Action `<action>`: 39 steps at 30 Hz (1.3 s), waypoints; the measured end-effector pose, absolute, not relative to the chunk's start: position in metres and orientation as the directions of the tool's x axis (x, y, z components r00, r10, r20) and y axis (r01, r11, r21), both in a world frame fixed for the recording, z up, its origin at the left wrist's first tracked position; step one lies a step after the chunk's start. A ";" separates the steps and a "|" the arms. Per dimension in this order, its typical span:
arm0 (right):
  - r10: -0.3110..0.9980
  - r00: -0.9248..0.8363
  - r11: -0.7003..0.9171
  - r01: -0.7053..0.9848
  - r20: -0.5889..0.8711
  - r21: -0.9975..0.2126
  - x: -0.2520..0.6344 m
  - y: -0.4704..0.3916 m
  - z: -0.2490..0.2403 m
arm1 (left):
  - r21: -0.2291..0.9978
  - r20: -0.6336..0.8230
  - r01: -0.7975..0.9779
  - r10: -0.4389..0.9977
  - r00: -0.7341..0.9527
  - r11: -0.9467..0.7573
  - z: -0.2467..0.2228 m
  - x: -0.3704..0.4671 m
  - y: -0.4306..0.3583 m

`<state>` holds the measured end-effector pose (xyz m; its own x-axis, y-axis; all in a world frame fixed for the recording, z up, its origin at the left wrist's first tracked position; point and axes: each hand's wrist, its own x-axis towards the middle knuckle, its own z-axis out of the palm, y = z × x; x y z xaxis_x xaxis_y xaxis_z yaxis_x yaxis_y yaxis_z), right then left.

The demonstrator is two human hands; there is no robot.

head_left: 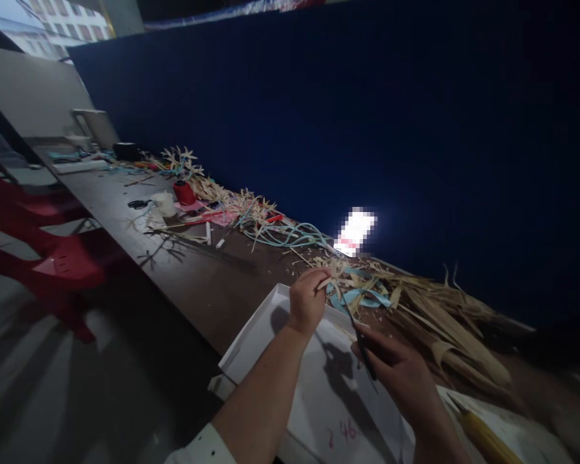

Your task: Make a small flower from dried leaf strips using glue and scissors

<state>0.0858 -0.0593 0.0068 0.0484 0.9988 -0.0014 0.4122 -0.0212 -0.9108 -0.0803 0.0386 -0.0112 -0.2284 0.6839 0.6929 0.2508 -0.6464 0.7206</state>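
My left hand (pixel 310 298) is closed, its fingertips pinching a pale, straw-like strip (pixel 324 283) above the far part of a shallow white box lid (pixel 290 348). Lower and to the right, my right hand (pixel 396 367) grips a thin dark stick-like piece (pixel 362 348). Its upper end points toward the strip at my left fingertips; whether the two touch I cannot tell. Red handwriting marks the white surface below my hands, and shadows of both hands fall on it. Beyond my fingers lie pale shavings and a light blue ribbon (pixel 367 298).
Dried husk strips (pixel 444 316) are heaped at the right along the dark blue partition (pixel 319 116). Leftward on the table lie blue cords (pixel 294 237), straw flowers, a red thread spool (pixel 184 193) and black-handled scissors (pixel 138 204). A bright phone-like screen (pixel 357 231) leans there. Red chairs (pixel 62 258) stand left.
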 end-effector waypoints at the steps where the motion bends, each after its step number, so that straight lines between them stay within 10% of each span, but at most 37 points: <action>1: 0.999 0.045 -0.019 0.409 -0.001 -0.912 0.085 -0.059 0.007 | 0.720 0.694 0.247 0.682 -0.232 -0.648 -0.011 -0.080 0.038; 39: 0.985 0.047 0.105 0.591 0.164 -0.800 0.083 -0.060 0.008 | 0.664 0.747 0.268 0.604 -0.277 -0.698 -0.010 -0.079 0.038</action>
